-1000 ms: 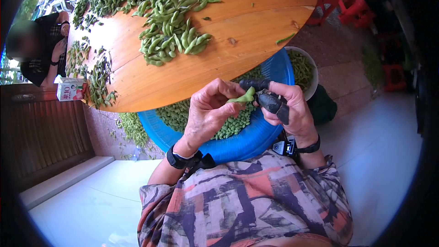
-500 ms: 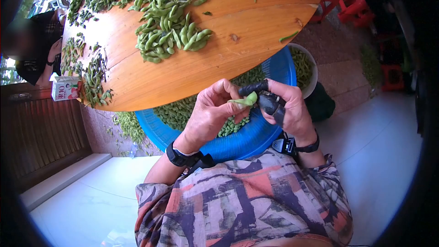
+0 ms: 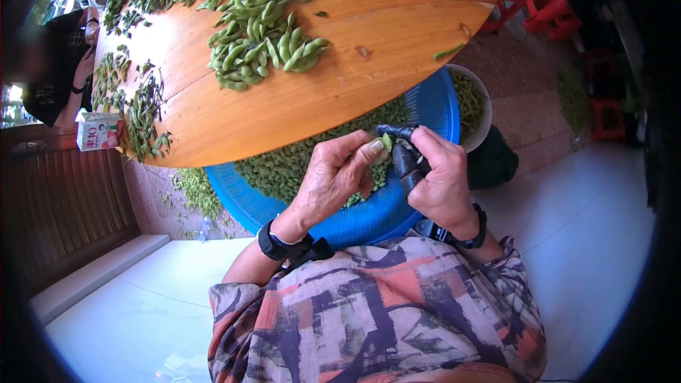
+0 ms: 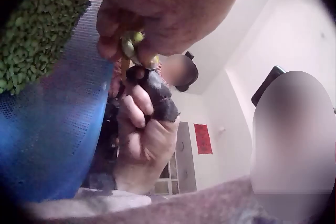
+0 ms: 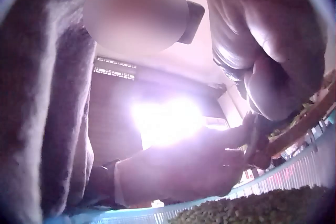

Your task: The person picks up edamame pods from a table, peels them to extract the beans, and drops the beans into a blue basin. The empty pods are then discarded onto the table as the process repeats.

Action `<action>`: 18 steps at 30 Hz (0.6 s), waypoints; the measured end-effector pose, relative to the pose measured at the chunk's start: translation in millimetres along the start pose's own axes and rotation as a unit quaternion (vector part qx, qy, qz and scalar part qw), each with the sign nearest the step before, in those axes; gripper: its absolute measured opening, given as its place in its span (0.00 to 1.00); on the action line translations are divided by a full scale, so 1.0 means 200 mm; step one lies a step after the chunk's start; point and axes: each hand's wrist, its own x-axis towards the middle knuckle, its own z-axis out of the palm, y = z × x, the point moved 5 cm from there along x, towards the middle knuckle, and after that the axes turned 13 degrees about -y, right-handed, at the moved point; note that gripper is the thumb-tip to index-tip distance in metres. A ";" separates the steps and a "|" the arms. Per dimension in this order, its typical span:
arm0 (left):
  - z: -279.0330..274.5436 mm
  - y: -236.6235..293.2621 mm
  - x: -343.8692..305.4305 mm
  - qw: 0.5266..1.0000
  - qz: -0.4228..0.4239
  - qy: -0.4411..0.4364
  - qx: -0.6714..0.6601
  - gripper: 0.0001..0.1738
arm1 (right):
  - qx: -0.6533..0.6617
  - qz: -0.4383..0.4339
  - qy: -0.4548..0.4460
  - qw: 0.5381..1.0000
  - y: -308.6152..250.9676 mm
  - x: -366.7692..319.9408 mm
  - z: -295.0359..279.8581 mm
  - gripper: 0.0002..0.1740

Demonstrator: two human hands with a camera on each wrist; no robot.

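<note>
- The two hands meet over the basket; the left hand [image 3: 330, 181] pinches a small green pod [image 3: 386, 142] between thumb and forefinger.
- The right hand [image 3: 443, 179] comes in from the other side, its fingers curled, gripping the pod's far end; black wraps [image 3: 405, 164] cover its thumb and a finger.
- So the pod sits right between both sets of fingertips, mostly hidden from me by them.
- Below, a wide blue basket [image 3: 340, 228] holds a thick layer of shelled green beans [image 3: 280, 176].
- The wooden bench [image 3: 355, 96] juts over the basket's far side, carrying a big heap of plump pods [image 3: 259, 28].
- One lone pod [image 3: 448, 51] lies near the bench's edge; darker, limp pods [image 3: 145, 117] lie near a printed carton [image 3: 97, 132] on the left.
- Just beside the basket, a white bowl [image 3: 488, 110] holds more greenery.
- Across at the left, another person [image 3: 78, 74] rests an arm by the bench.
- Red stools [image 3: 550, 3] stand off to the right.
</note>
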 end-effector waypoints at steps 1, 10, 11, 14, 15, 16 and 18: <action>0.00 -0.01 0.01 1.000 0.001 0.000 -0.001 0.15 | -0.016 -0.009 0.001 1.000 -0.01 0.00 0.01 0.16; 0.02 0.01 0.02 0.986 0.085 -0.041 0.135 0.22 | -0.026 -0.022 -0.005 0.999 -0.04 0.00 0.01 0.17; 0.02 0.01 0.02 0.985 0.099 -0.051 0.134 0.22 | -0.028 -0.022 -0.011 0.999 -0.04 0.00 0.01 0.17; 0.03 -0.01 0.03 0.988 0.117 -0.050 0.087 0.22 | -0.039 -0.015 -0.002 0.999 -0.02 0.01 0.03 0.17; 0.02 -0.02 0.03 0.991 0.118 -0.041 0.042 0.21 | -0.039 -0.016 -0.004 0.999 -0.02 0.01 0.04 0.17; 0.01 -0.03 0.03 0.991 0.118 -0.040 0.041 0.21 | -0.060 -0.025 0.009 0.998 -0.03 0.00 0.06 0.17; 0.02 -0.06 0.04 0.992 0.088 -0.085 -0.017 0.18 | -0.080 -0.035 0.022 0.996 -0.04 0.01 0.06 0.17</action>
